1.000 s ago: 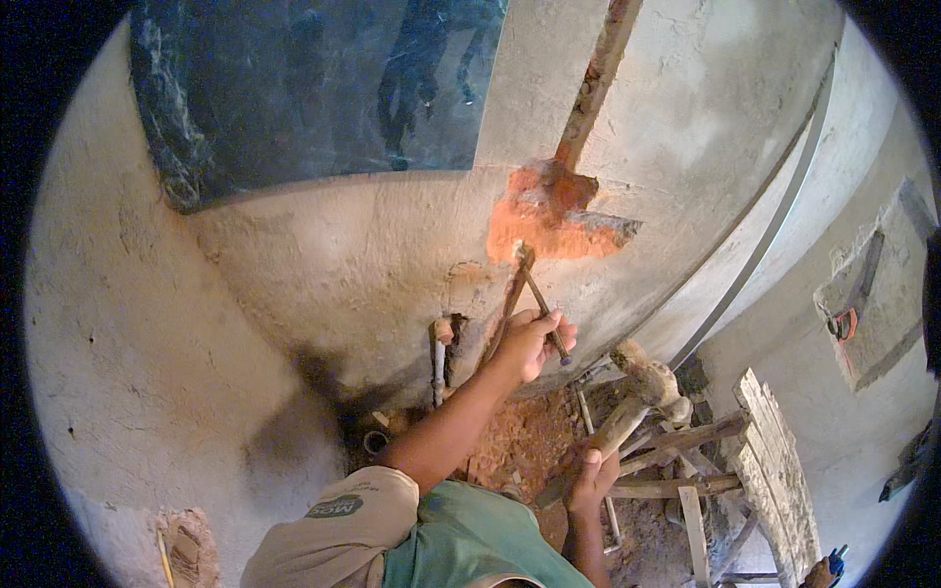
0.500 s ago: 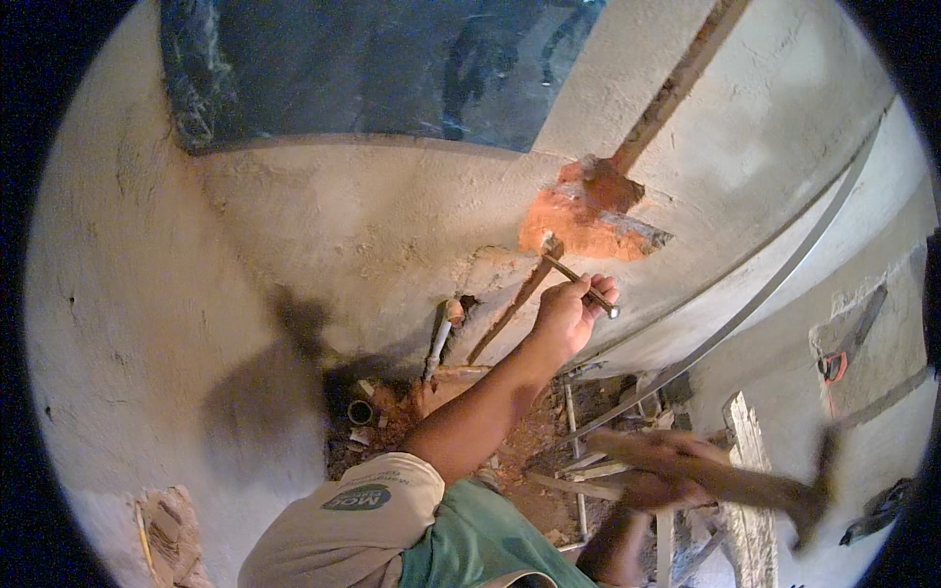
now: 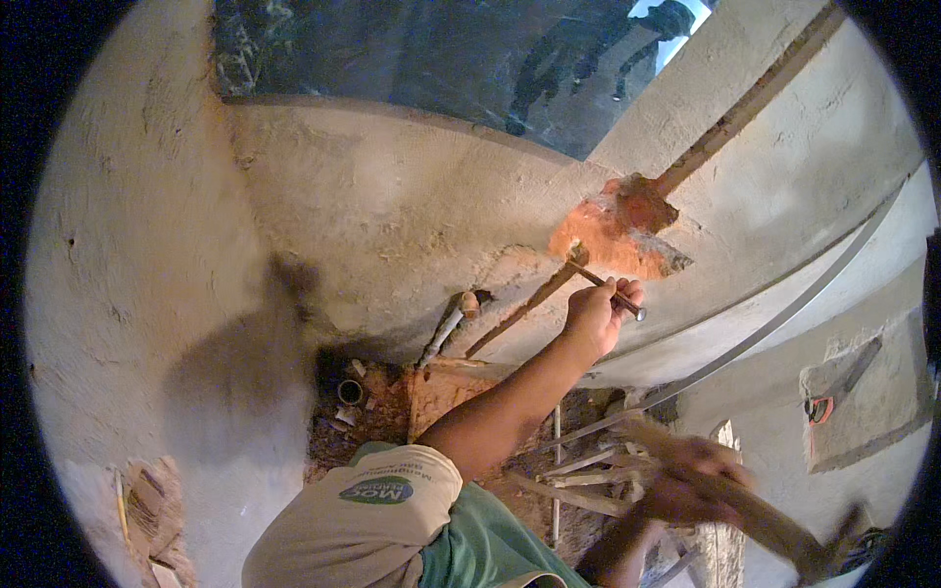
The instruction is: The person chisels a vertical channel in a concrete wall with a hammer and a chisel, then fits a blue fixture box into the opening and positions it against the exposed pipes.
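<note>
A blurred right hand (image 3: 698, 482) wraps its fingers around the handle of a hammer (image 3: 772, 529), well below and right of the exposed brick patch (image 3: 610, 235), the head farthest out. Just below the patch, the left hand (image 3: 594, 321) has its fingers clamped on a metal chisel (image 3: 594, 276) near the butt. Its long axis slants up and left from them, tip at the patch's lower-left edge, butt facing down-right, the hammer's side.
</note>
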The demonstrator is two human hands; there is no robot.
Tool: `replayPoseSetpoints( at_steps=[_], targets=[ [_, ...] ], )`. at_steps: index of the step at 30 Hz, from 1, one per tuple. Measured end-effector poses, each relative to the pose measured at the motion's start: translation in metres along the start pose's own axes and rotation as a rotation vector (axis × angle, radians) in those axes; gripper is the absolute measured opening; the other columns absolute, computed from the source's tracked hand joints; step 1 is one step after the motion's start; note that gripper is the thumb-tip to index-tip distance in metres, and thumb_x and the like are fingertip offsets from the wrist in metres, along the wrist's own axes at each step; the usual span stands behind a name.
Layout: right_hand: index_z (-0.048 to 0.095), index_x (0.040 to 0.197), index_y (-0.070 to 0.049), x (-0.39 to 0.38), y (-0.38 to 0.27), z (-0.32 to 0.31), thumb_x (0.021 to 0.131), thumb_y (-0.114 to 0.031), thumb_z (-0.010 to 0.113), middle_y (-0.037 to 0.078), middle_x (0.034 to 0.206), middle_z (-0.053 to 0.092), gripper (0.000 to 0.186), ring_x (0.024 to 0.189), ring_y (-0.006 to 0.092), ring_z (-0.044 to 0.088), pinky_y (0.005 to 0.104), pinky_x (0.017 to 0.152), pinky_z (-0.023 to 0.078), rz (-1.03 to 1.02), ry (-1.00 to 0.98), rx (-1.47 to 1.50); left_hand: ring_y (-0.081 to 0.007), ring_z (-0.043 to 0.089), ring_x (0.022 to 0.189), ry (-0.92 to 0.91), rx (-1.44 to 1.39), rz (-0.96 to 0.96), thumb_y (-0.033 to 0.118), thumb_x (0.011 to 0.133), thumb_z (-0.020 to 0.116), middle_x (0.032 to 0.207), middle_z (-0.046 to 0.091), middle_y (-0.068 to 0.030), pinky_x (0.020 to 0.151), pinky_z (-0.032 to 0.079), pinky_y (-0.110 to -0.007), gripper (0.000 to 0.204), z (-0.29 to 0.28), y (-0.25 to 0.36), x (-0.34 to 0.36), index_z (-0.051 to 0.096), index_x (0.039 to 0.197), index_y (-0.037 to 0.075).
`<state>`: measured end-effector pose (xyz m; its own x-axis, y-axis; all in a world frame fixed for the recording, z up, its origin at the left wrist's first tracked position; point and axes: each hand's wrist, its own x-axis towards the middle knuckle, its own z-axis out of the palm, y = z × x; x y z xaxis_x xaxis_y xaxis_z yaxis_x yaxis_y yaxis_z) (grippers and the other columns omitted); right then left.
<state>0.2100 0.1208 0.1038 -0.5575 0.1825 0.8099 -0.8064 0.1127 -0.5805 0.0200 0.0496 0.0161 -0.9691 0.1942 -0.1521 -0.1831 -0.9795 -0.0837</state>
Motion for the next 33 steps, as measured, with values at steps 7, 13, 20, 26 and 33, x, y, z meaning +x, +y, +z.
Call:
replayPoseSetpoints(
  at_steps=[7,13,20,26,33],
  targets=[
    [0.045,0.076,-0.007,-0.081,0.072,-0.068,0.085,-0.047,0.042,0.005,0.061,0.045,0.041,0.056,0.0124,0.042,0.0272,0.049,0.038,0.547,0.031,-0.570,-0.0268,0.058,0.081,0.071,-0.049,-0.023,0.005,0.087,0.040,0.087,0.051,-0.0161,0.076,0.052,-0.038,0.015,0.008,-0.004,0.005,0.043,0.091,-0.009],
    [0.045,0.070,-0.008,0.021,-0.010,-0.001,0.085,-0.043,0.043,0.003,0.063,0.044,0.039,0.058,0.0126,0.043,0.0302,0.053,0.043,0.163,0.191,-0.166,-0.0278,0.057,0.085,0.049,-0.029,0.043,0.004,0.087,0.039,0.091,0.050,-0.0170,0.077,0.052,-0.039,0.014,0.011,0.005,0.004,0.042,0.092,-0.009],
    [0.043,0.072,-0.007,-0.094,0.103,-0.046,0.087,-0.043,0.039,0.000,0.056,0.039,0.040,0.045,0.0113,0.038,0.0247,0.039,0.033,0.648,-0.031,-0.620,-0.0273,0.057,0.085,0.084,-0.002,0.055,0.005,0.088,0.037,0.091,0.051,-0.0176,0.076,0.052,-0.040,0.015,0.005,0.003,0.006,0.040,0.094,-0.009],
    [0.048,0.073,-0.004,-0.003,0.037,-0.041,0.082,-0.051,0.040,0.006,0.052,0.046,0.048,0.042,0.0150,0.045,0.0265,0.038,0.040,0.199,0.287,-0.427,-0.0274,0.057,0.084,0.081,0.001,-0.025,0.007,0.089,0.037,0.090,0.053,-0.0191,0.078,0.050,-0.040,0.019,-0.010,0.010,0.013,0.040,0.096,-0.010],
    [0.045,0.076,-0.003,-0.103,0.111,-0.033,0.088,-0.038,0.042,0.002,0.053,0.042,0.037,0.042,0.0143,0.041,0.0264,0.040,0.035,0.436,-0.103,-0.566,-0.0236,0.058,0.078,0.068,0.124,-0.106,0.010,0.088,0.042,0.088,0.057,-0.0153,0.073,0.050,-0.035,0.018,-0.031,0.001,0.014,0.047,0.095,-0.006]
  ],
)
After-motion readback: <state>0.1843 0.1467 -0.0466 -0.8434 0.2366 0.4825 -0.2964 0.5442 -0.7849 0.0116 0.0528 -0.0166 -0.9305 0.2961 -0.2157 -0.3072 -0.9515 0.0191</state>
